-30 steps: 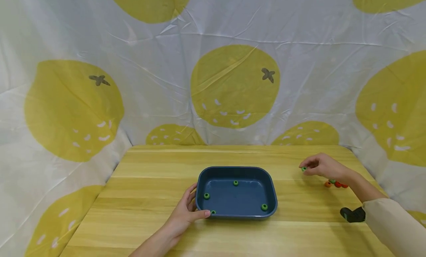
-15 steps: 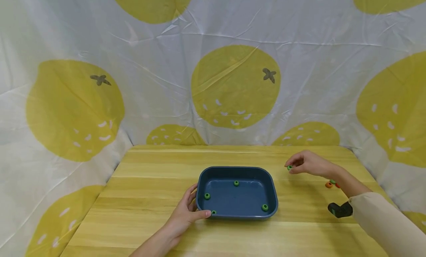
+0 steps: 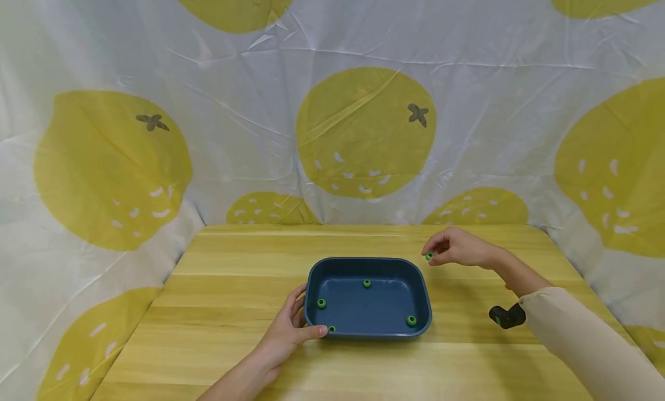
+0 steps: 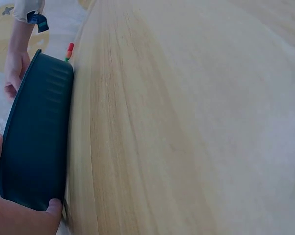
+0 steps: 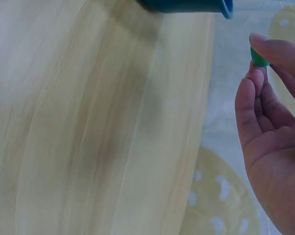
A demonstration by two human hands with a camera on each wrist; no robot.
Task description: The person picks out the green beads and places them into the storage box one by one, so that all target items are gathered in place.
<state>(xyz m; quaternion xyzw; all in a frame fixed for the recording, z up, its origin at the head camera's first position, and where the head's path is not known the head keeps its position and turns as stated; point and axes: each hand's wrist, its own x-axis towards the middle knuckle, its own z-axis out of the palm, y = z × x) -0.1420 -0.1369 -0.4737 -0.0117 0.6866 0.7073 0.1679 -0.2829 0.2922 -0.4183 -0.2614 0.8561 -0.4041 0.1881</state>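
Note:
My left hand (image 3: 283,334) grips the near left corner of a dark blue tray (image 3: 369,311), thumb over the rim and fingers against the outer wall. Inside the tray, several green beads lie apart from one another, among them one bead (image 3: 366,283) toward the back and another bead (image 3: 411,321) at the front right. Up beyond the tray's back right corner, my right hand (image 3: 459,248) pinches a green bead (image 5: 259,58) between thumb and fingertips. In the right wrist view that hand is above the tabletop's far edge, with the tray's end at the top.
Behind my right forearm an orange bead (image 3: 507,286) barely shows; the left wrist view has red and orange beads (image 4: 70,49) past the tray. A black device (image 3: 506,316) sits at the right sleeve (image 3: 576,326). A fruit-print curtain (image 3: 467,130) hangs behind the wooden table (image 3: 249,245).
My right hand has moved left and a little away from me, carrying the green bead toward the tray. Its forearm now covers most of the loose beads. My left hand and the tray stay put.

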